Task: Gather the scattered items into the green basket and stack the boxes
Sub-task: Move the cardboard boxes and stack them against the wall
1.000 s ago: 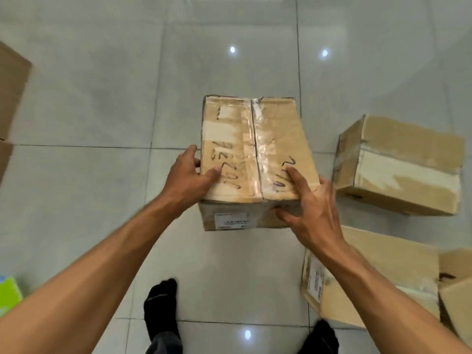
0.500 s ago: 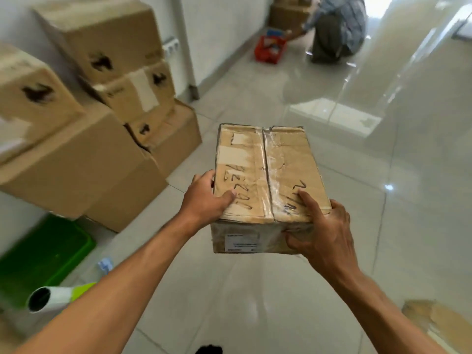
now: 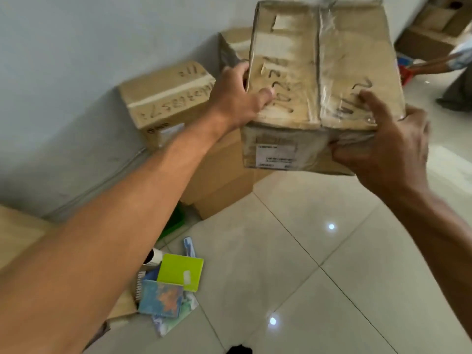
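Observation:
I carry a taped cardboard box (image 3: 324, 80) with black scribbles on its top, held up in the air. My left hand (image 3: 240, 98) grips its left edge, thumb on top. My right hand (image 3: 390, 146) grips its near right corner, fingers underneath and thumb on the lid. Behind and below the box stands a stack of cardboard boxes (image 3: 166, 98) against the wall. A sliver of the green basket (image 3: 176, 223) shows beside my left forearm. Scattered items lie on the floor: a lime-green pad (image 3: 181, 272), a blue and orange booklet (image 3: 162, 298), a white tube (image 3: 153, 256).
A white wall (image 3: 76, 72) runs along the left. More boxes (image 3: 429, 29) and another person's arm (image 3: 439, 62) sit at the far right near a red basket (image 3: 404, 74). A wooden surface (image 3: 18, 231) lies at the left edge. Glossy floor tiles (image 3: 306, 277) spread ahead.
I have lifted the box off the floor, raised it higher and turned left toward the stacked boxes by the wall. Both hands keep the same grip.

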Available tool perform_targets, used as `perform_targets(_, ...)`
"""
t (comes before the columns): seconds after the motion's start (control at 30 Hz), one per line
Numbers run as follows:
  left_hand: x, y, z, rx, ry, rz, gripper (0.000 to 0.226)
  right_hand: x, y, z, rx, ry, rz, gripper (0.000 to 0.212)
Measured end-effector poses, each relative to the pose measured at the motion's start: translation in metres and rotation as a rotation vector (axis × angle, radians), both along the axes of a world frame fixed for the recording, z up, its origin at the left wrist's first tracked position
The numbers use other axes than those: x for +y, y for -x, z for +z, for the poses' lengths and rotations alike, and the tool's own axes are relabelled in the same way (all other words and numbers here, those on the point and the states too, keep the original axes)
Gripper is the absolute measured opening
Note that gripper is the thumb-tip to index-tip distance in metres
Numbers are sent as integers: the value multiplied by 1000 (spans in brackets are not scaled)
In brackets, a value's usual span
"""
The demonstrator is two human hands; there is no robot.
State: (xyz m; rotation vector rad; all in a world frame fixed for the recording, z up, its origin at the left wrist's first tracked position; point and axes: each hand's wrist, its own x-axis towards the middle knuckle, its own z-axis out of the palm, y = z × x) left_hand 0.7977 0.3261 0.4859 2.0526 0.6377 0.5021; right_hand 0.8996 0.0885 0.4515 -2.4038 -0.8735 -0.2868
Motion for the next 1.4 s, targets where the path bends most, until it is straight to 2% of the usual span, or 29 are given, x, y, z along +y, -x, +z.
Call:
perform_targets(0.17, 71, 22, 45, -76, -75, 101, 40, 90, -5, 39, -17, -36, 77, 94)
perform_targets(0.4, 182, 33, 61, 43, -150, 186, 48, 208, 7, 33, -6, -101, 135, 85)
perform_targets(0.5, 240, 33, 50, 231, -236, 277, 48, 250, 17, 13, 65, -203, 249, 69)
perform_targets(0.53, 256, 32, 40, 347, -275, 322, 48, 262, 17, 4, 105, -200, 330, 65)
perform_targets(0.6, 271, 33, 11, 673, -342, 331, 59, 280, 22, -18, 148, -94, 529, 61)
perform_targets(0.67, 275, 27, -18, 831, -297, 287, 65, 294, 18, -35, 135, -28, 684, 64)
perform_targets(0.73, 281, 21, -34, 802, -282, 320, 68, 309, 3, -42, 129, -16, 732, 69)
perform_targets(0.87, 290, 24, -34, 759, -441, 399, 73, 329, -42, -42, 174, 68, 906, 95)
perform_targets(0.97, 271, 21, -30, 531, -533, 621, 68, 346, -71, -36, 85, 129, 903, 115)
perform_targets(1.07, 229, 6, -33, 253, -468, 876, 66, 366, -103, -26, 18, 139, 748, 122)
perform_targets(1.13, 212, -2, -37, 266, -390, 838, 81, 385, -128, -17, -45, 183, 676, 128)
perform_targets(1.2, 210, -8, -42, 456, -411, 675, 94, 405, -147, -9, -108, 281, 685, 136)
perform_targets(1.27, 218, -6, -44, 557, -434, 582, 100, 419, -156, -3, -144, 368, 752, 141)
perform_targets(1.4, 237, 16, -44, 482, -389, 522, 96, 426, -148, -10, -117, 420, 811, 129)
